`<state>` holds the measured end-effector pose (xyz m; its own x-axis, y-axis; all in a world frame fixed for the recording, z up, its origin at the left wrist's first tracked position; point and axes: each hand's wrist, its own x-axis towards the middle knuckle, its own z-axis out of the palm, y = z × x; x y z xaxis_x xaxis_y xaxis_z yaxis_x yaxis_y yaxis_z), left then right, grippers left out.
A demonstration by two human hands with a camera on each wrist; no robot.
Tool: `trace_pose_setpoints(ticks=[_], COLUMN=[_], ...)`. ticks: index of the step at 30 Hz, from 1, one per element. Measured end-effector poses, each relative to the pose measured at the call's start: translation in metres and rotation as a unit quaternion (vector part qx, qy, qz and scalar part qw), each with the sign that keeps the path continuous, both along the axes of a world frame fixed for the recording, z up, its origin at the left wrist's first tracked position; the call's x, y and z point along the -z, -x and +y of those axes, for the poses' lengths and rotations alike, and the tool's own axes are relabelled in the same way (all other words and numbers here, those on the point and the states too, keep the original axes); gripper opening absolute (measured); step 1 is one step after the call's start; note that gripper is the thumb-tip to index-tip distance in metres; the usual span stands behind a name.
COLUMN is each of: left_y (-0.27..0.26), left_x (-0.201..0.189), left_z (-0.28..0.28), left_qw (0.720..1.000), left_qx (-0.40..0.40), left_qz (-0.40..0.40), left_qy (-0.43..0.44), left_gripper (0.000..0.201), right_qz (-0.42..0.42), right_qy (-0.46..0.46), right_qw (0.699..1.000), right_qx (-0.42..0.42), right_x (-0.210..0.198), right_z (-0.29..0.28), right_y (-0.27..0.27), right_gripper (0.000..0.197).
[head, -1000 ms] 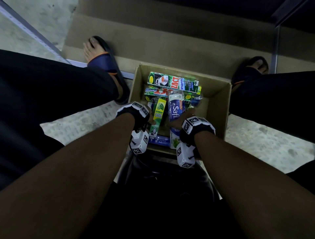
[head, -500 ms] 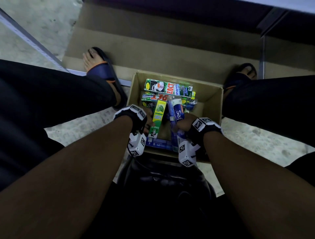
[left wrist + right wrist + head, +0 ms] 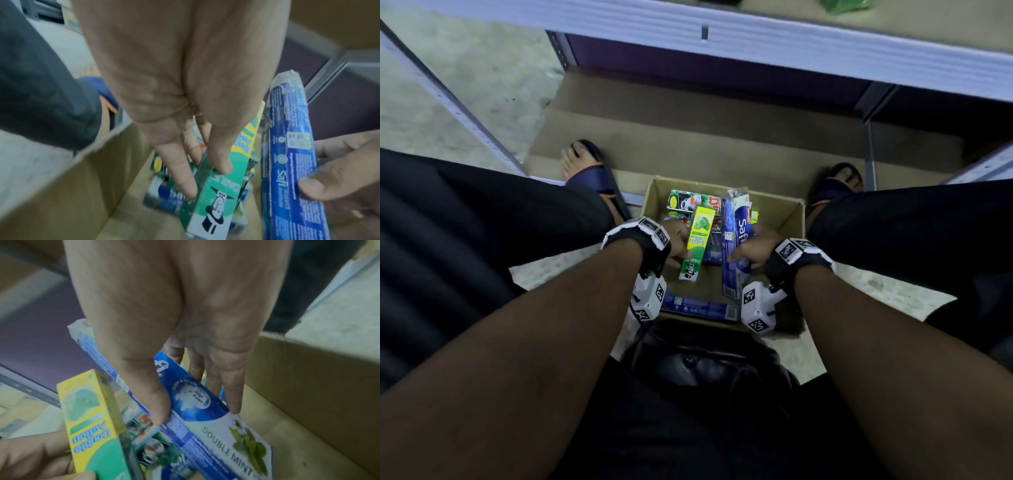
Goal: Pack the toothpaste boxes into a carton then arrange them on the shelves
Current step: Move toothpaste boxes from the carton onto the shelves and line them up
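Note:
An open brown carton (image 3: pixel 787 219) stands on the floor between my feet, with several toothpaste boxes lying in it. My left hand (image 3: pixel 676 245) grips a green and yellow Darlie box (image 3: pixel 697 241) (image 3: pixel 218 193) (image 3: pixel 92 423) near its lower end, thumb on one face and fingers on the other. My right hand (image 3: pixel 751 245) grips a blue wrapped Safi pack (image 3: pixel 738 240) (image 3: pixel 191 404) (image 3: pixel 287 162) round its middle. Both packs are raised and tilted above the carton. A green box (image 3: pixel 688 202) and a blue box (image 3: pixel 698 310) lie inside.
A grey metal shelf edge (image 3: pixel 756 37) runs across the top, with a lower cardboard-lined shelf (image 3: pixel 705 137) behind the carton. Shelf uprights (image 3: pixel 448 99) (image 3: pixel 871 154) stand left and right. My sandalled feet (image 3: pixel 589 168) (image 3: pixel 839 185) and dark-trousered knees flank the carton.
Both hands have lifted their packs up out of the pile; the Darlie box and Safi pack now stand tilted above the carton. My head has tipped up, bringing the shelf edge into view.

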<state>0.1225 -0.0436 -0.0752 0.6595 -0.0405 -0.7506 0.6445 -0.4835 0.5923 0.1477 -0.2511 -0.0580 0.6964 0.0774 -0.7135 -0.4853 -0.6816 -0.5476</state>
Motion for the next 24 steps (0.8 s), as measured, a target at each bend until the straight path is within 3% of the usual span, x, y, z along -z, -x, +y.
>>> trace_pose_setpoints(ticks=[5,14,20,24], left_y=[0.001,0.006,0.004,-0.003], left_x=[-0.037,-0.103,-0.159,-0.202], left_z=[-0.001,0.001,0.014,0.014], left_qw=[0.999,0.988,0.969,0.957], left_qx=[-0.023,-0.024,0.039,0.037], left_qz=[-0.031,-0.148,-0.235,-0.279], left_qy=[0.006,-0.019,-0.062,-0.066], left_gripper=[0.039,0.023,0.025,0.026], right_qz=[-0.036,-0.131,-0.165,-0.207], right_qy=[-0.018,-0.057,-0.081,-0.091], right_qw=[0.999,0.990,0.982,0.972], right_qx=[-0.016,-0.023,-0.049,-0.066], right_x=[-0.028,-0.093,-0.140,-0.180], right_z=[-0.001,-0.007,-0.014,-0.015], right_y=[0.002,0.008,0.003,-0.005], right_gripper=[0.043,0.031,0.031,0.023])
